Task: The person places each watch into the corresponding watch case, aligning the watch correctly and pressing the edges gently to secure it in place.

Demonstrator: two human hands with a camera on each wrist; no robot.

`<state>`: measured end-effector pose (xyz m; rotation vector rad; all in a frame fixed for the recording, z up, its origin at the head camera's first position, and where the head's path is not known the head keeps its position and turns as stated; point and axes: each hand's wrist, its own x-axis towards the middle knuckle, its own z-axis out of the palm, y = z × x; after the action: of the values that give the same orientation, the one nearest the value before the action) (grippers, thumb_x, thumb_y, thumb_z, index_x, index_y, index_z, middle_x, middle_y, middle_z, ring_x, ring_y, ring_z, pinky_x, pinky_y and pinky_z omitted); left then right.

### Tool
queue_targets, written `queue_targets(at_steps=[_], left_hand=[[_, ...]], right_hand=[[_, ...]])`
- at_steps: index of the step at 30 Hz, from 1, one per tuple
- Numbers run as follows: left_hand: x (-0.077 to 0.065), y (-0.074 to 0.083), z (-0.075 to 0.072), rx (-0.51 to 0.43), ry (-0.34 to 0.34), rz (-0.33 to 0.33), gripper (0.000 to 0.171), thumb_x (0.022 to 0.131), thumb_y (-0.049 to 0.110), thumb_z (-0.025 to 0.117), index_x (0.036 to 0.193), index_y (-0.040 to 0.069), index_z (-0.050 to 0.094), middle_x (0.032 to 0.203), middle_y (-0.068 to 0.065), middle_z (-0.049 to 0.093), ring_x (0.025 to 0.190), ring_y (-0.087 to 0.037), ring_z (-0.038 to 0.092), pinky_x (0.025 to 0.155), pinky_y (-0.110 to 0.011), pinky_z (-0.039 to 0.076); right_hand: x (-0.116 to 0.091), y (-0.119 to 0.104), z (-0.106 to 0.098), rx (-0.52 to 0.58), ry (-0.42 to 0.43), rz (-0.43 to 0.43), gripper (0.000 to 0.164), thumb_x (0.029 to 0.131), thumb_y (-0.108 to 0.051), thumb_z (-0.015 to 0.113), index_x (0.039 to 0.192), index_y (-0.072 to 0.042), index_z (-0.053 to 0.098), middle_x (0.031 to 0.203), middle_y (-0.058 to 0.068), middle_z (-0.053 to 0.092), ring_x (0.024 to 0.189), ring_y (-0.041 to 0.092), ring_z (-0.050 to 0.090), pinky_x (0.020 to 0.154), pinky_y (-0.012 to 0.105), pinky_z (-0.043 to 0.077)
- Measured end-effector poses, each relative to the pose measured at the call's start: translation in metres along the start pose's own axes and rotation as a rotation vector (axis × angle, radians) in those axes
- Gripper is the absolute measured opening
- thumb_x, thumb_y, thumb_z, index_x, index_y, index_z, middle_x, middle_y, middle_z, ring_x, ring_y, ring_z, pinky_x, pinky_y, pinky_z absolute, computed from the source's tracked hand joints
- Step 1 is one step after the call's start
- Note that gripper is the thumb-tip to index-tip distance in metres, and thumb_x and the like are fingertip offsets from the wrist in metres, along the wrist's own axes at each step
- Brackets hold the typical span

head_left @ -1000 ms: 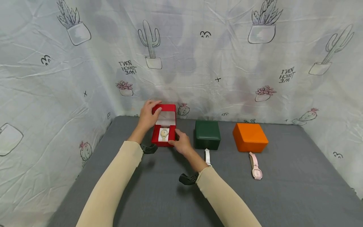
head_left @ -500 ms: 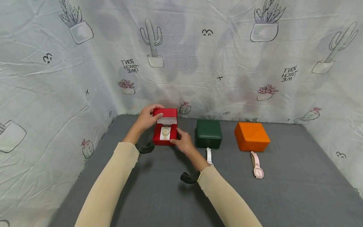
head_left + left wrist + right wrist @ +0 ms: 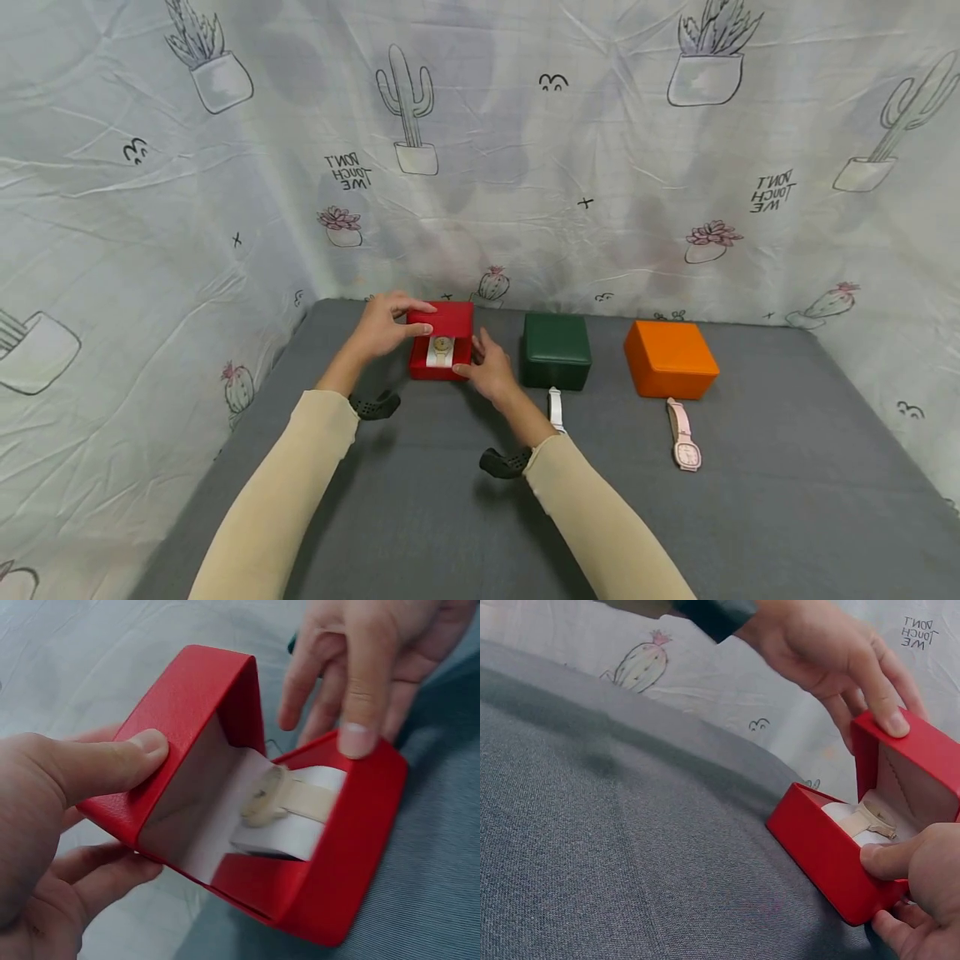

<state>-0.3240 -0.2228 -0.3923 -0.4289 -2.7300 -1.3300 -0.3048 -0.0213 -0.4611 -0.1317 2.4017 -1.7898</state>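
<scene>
Toward the table's far left stands a red watch box (image 3: 420, 365), its lid (image 3: 176, 712) tilted partway down over the base. Inside, a cream-strapped watch (image 3: 262, 796) sits round a white cushion (image 3: 281, 838). My left hand (image 3: 379, 328) pinches the lid at its left side, thumb on the outer face and fingers behind. On the opposite side my right hand (image 3: 492, 370) grips the base, the thumb over its front corner. Some of the right fingers are hidden by the box in the right wrist view.
Right of the red box are a closed green box (image 3: 557, 350) and a closed orange box (image 3: 670, 358). A white watch strap (image 3: 556, 408), partly covered by my right arm, and a pink watch (image 3: 683, 442) lie before them. A patterned curtain (image 3: 495, 208) hangs behind.
The left hand has swung the red box's lid forward and down from nearly upright, so it covers more of the base. The right hand has stayed at the base.
</scene>
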Motion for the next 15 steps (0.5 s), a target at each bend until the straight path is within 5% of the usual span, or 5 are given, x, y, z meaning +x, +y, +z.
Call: queue_targets(at_steps=[8,15], left_hand=[[-0.012,-0.011,0.010,-0.012,0.067,0.048,0.032,0.081,0.016,0.078,0.113,0.015,0.073,0.105,-0.008,0.061,0.110,-0.026,0.056,0.107,-0.049,0.044],[-0.023,-0.022,0.019,-0.004,0.087,0.098,0.032,0.080,0.016,0.078,0.112,0.014,0.073,0.106,-0.006,0.061,0.112,-0.025,0.054,0.091,-0.048,0.055]], right_hand=[[0.001,0.001,0.000,-0.029,-0.004,0.002,0.082,0.088,-0.008,0.070,0.154,-0.004,0.021,0.153,0.013,0.038,0.139,0.027,0.043,0.108,0.041,0.042],[0.001,0.001,-0.001,-0.025,-0.033,-0.013,0.085,0.086,-0.014,0.073,0.154,-0.006,0.023,0.153,0.011,0.039,0.139,0.027,0.043,0.108,0.042,0.042]])
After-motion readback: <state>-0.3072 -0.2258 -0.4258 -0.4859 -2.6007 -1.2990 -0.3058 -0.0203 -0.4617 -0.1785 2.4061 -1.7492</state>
